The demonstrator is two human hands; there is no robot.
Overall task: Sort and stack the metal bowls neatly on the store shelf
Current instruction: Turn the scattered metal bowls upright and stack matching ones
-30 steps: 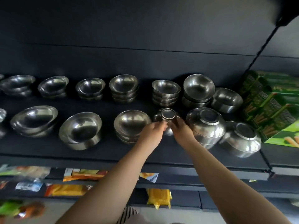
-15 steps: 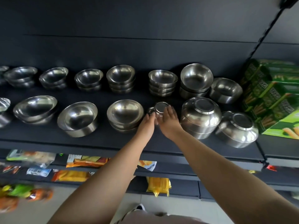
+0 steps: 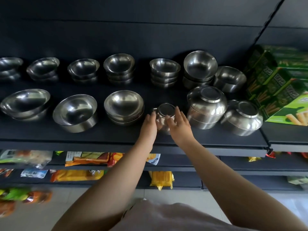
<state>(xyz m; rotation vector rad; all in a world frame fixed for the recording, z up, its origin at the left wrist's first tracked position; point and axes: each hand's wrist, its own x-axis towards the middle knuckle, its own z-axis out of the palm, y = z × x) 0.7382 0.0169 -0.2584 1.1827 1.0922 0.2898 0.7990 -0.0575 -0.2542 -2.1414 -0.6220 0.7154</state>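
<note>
Change: both hands have loosened since a moment ago; the fingers that pinched the small upturned bowl now lie spread along its sides.
Shelf [image 3: 116,137]: dark and matt, with steel bowls in a far row and a near row.
Far row: six stacks of upright bowls [image 3: 118,68], shiny with dull grey insides, running left to right, and a single upright bowl [image 3: 229,79] at the right end.
Near row, left: three stacks of wide shallow bowls [image 3: 124,105], mouths up, the leftmost two tilted.
Small upturned bowl [image 3: 164,114]: in the near row between the third shallow stack and the upturned stack, base ring up, seemingly the top of a small stack; its lower part is hidden by the hands.
Left hand [image 3: 148,126]: palm inward, fingers straight, against the bowl's left side.
Right hand [image 3: 179,125]: fingers splayed, cupping the right side; neither hand closes around it.
Upturned stack [image 3: 206,107]: larger bowls, base up, just right of the hands.
Second upturned stack [image 3: 241,118]: near right, base up.
Green boxes [image 3: 280,80]: far right, beside the bowls.
Snack packets [image 3: 88,158]: on lower shelves.
</note>
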